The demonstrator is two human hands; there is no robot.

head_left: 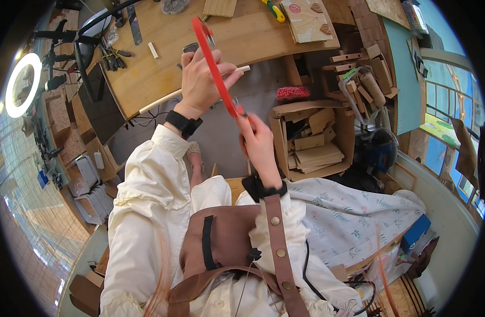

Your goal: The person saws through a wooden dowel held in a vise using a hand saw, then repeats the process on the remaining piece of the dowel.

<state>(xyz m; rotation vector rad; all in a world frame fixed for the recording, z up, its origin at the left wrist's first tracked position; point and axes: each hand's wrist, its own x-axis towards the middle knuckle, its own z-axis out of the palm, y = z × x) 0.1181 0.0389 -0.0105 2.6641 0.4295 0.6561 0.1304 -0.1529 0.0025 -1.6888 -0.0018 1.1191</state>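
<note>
In the head view, the left hand (200, 79) was closed around a pale rod (160, 102) by the near edge of the wooden surface (248, 34). The right hand (261, 141) gripped the near end of a red-framed tool (216, 68), which crossed before the left hand; whether it touched the rod was hard to tell. A cardboard box (277, 138) stood beyond, to the right.

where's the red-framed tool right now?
Head view, upper centre: the red-framed tool has its lower end in the right hand, and its frame crosses in front of the left hand, which holds a pale rod.
</note>
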